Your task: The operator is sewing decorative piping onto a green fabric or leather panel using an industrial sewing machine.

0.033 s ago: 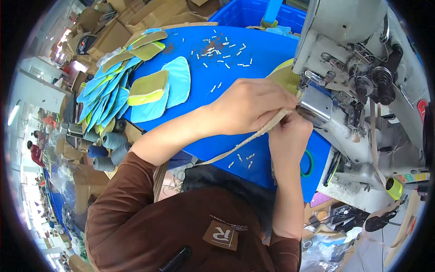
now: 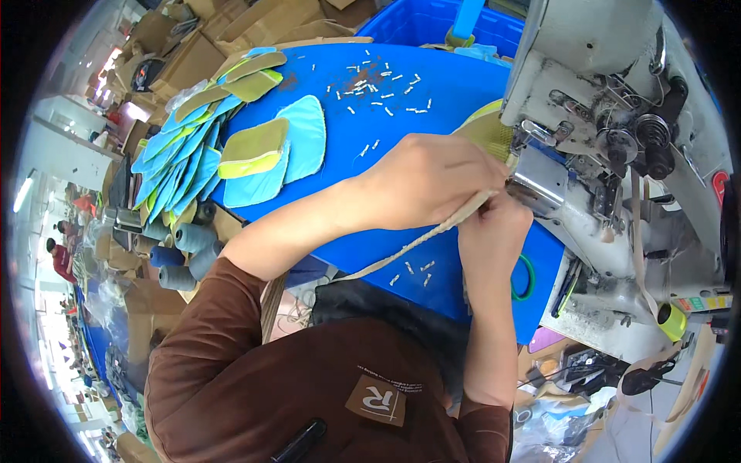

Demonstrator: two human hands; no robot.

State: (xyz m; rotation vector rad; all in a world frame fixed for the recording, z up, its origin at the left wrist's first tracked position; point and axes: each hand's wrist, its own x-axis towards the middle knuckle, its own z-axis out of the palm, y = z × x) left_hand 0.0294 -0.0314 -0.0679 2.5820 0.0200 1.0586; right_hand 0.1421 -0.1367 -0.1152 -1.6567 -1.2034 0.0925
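Observation:
My left hand (image 2: 428, 181) is closed at the sewing machine's metal plate (image 2: 540, 179), its fingers curled down over a beige fabric strip (image 2: 409, 248). Right beside it, my right hand (image 2: 496, 231) pinches the same strip, thumb and fingers pressed together. From the hands the strip trails down and left past the table's near edge. Just beyond my left fingers, an olive mesh fabric piece (image 2: 492, 133) lies against the sewing machine (image 2: 610, 116). My fingertips and the meeting of strip and fabric are partly hidden.
Blue and olive padded pieces (image 2: 181, 158) are heaped on the blue table (image 2: 355, 174) at left, with loose panels (image 2: 302, 139) near. White scraps (image 2: 378, 92) are scattered about. Green-handled scissors (image 2: 525, 278) lie by my right wrist. Thread cones (image 2: 193, 239) stand left; a blue crate (image 2: 413, 23) is behind.

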